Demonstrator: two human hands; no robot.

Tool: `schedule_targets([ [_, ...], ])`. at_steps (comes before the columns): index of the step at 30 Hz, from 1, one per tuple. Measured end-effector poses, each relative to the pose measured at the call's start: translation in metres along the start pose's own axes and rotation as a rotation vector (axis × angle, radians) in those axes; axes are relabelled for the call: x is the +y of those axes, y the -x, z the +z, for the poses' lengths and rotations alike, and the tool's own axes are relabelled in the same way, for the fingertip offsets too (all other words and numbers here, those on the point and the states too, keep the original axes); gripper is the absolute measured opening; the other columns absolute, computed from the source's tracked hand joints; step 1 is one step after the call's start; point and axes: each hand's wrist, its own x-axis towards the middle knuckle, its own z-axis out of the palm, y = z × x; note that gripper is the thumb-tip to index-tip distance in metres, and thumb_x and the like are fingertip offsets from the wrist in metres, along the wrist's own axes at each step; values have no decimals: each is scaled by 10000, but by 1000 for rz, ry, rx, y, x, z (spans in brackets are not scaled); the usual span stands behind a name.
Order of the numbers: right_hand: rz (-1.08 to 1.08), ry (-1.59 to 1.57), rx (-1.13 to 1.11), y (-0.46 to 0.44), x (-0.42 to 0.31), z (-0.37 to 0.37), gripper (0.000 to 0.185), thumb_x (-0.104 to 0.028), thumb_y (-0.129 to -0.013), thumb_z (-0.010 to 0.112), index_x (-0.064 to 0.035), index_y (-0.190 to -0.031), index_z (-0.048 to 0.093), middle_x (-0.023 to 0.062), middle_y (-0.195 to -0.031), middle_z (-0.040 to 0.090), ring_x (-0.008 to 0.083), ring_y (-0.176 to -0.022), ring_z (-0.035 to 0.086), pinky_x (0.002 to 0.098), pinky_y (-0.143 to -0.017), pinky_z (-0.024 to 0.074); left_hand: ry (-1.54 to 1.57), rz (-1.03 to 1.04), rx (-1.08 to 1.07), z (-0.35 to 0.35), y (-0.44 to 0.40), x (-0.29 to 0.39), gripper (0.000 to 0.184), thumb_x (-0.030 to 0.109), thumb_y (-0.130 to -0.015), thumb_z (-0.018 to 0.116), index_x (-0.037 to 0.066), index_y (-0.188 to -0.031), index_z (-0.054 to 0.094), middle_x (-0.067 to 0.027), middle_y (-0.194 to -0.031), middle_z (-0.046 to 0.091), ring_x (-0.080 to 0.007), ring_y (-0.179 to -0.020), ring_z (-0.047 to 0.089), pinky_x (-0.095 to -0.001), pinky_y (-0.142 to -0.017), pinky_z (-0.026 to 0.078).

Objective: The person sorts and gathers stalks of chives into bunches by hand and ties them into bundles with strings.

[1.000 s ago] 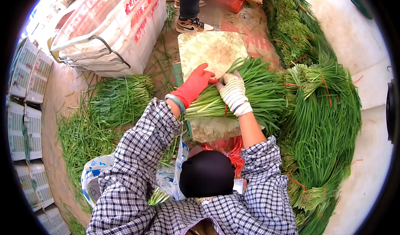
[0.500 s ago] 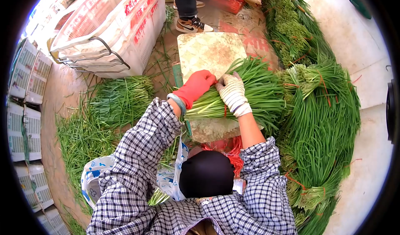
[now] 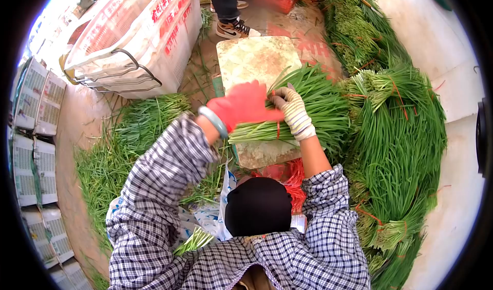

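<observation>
A bundle of green garlic chives (image 3: 316,100) lies across a low board (image 3: 257,59), pale stem ends to the left and leaves to the right. A thin red tie (image 3: 278,131) runs around it. My left hand (image 3: 244,105), in a red glove, is over the stems, blurred, with its fingers spread apart. My right hand (image 3: 294,110), in a striped white glove with dark fingertips, rests on top of the bundle. Its fingertips are closed on the upper part of the red tie. A small grey tip shows by its thumb; I cannot make out what it is.
Tied chive bundles (image 3: 400,151) are stacked along the right. Loose chives (image 3: 123,141) cover the floor at left. White plastic baskets (image 3: 133,38) stand at upper left. Another person's shoe (image 3: 236,29) is behind the board. Red ties (image 3: 294,187) hang near my lap.
My left hand has drawn away from the right fingertips, its fingers spreading over the stems. The right hand has stayed on the bundle at the tie. The view has shifted slightly.
</observation>
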Motion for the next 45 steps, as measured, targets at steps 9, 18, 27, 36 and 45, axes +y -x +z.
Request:
schedule_targets([
  [9, -118, -333, 132, 64, -46, -16, 30, -59, -825, 623, -57, -800, 640, 44, -747, 643, 170, -736, 608, 486, -1169, 186, -154, 43, -89, 52, 11, 2, 1097, 655, -723, 675, -141, -1387, 319, -200, -1013, 655, -320, -958, 640, -495, -1032, 369],
  [18, -260, 60, 132, 39, -56, -12, 51, -43, -821, 635, -55, -777, 612, 68, -803, 629, 215, -797, 601, 480, -1162, 188, 37, 264, 357, 97, -8, -1, 495, 340, -838, 579, 35, -1228, 581, -179, -1176, 596, -387, -1125, 540, -498, -1036, 369],
  [27, -10, -339, 22, 52, -73, -7, 23, -30, -864, 600, -16, -851, 613, 39, -818, 620, 110, -756, 536, 383, -1046, 374, -29, 120, 401, 101, 11, 17, 530, 320, -853, 550, 20, -1289, 554, -258, -1372, 468, -471, -1293, 396, -520, -1085, 297],
  [36, 615, -660, -173, 142, -22, -2, 382, -287, -898, 617, -38, -1176, 535, 124, -1102, 615, 219, -882, 620, 375, -796, 519, 228, 161, 250, 105, -48, -28, 423, 344, -970, 396, 16, -945, 662, -166, -753, 678, -371, -705, 652, -510, -726, 497],
  [45, 372, -1025, 259, 77, -34, 12, 657, -440, -853, 654, -44, -1344, 471, 79, -1278, 562, 213, -1134, 534, 392, -1004, 422, 390, -72, 531, 78, 10, 6, 254, 218, -964, 470, 4, -931, 603, -239, -768, 631, -424, -696, 607, -495, -613, 470],
])
